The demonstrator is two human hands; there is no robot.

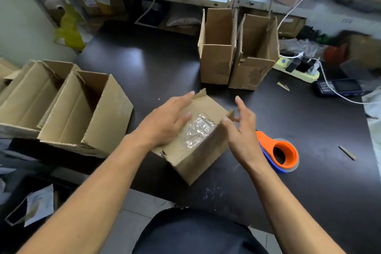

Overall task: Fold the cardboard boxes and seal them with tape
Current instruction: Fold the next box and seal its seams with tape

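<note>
Small cardboard box (198,140) sits on the dark table (165,64), near the front edge, turned corner-on to the person, taped face up: wrinkled clear tape (196,130) runs along the top seam. Left hand (167,121) lies flat on the box top, fingers straight and spread, fingertips reaching the far edge by a raised flap corner. Right hand (241,128) is at the box's right top edge, fingers loosely extended, thumb and forefinger near the flap corner; can't tell if they actually touch it, nothing clearly gripped. Orange tape dispenser (282,153) with a clear roll lies on the table just right of the box, partly behind the right wrist. Two open boxes (237,55) stand upright side by side at the back of the table, flaps up. Two larger open boxes (82,109) lie at the left table edge, touching each other. Power strip (296,70) with plugs and a dark calculator (338,87) at the right rear; white cable crosses the calculator.
</note>
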